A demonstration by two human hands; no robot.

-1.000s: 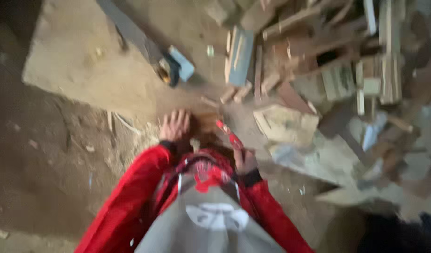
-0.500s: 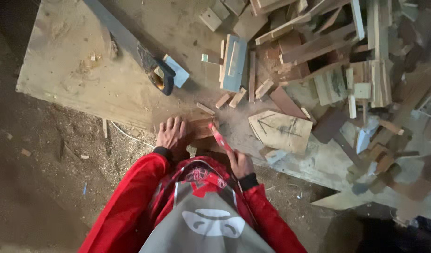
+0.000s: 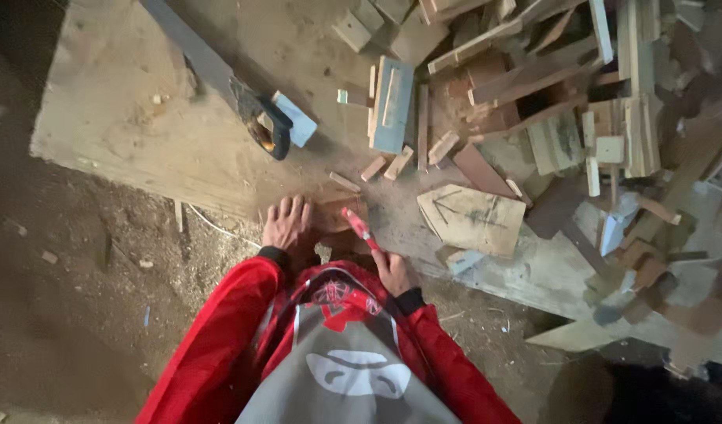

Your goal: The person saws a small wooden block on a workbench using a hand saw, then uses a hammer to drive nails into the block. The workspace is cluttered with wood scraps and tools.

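Observation:
My left hand (image 3: 286, 222) lies flat with fingers spread on a small brown wood piece (image 3: 335, 213) at the near edge of a big plywood board (image 3: 141, 141). My right hand (image 3: 391, 269) is shut on a thin red tool (image 3: 359, 228), whose tip points up-left onto that wood piece. Both arms wear red sleeves. The part of the wood piece under my left palm is hidden.
A hand saw (image 3: 227, 86) with a dark handle lies on the board beside a light blue block (image 3: 296, 118). A pile of wood offcuts (image 3: 549, 102) fills the upper right, with a marked flat panel (image 3: 472, 220) close by. Dirt floor (image 3: 78, 314) at left.
The view has steadied and sharpened. Both hands stay on the wood piece, with the red tool in nearly the same spot.

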